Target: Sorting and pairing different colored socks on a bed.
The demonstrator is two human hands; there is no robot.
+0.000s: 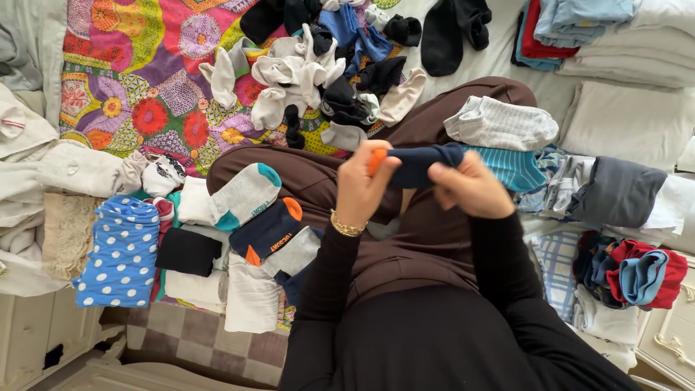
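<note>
I hold a navy sock with an orange toe (416,165) stretched between both hands above my lap. My left hand (362,185), with a gold bracelet on the wrist, pinches the orange end. My right hand (470,188) grips the other end of the same sock. Both arms wear black sleeves. My knees in brown trousers (311,177) spread out below. Another navy sock with orange tips (268,232) and a grey sock with teal tips (246,194) lie on my left knee.
A heap of loose white, black and blue socks (326,65) lies ahead on a flowered bedspread (137,80). Folded clothes sit at the left, including a blue polka-dot piece (119,250). Striped and grey socks (503,123), folded garments and white pillows (630,116) lie at the right.
</note>
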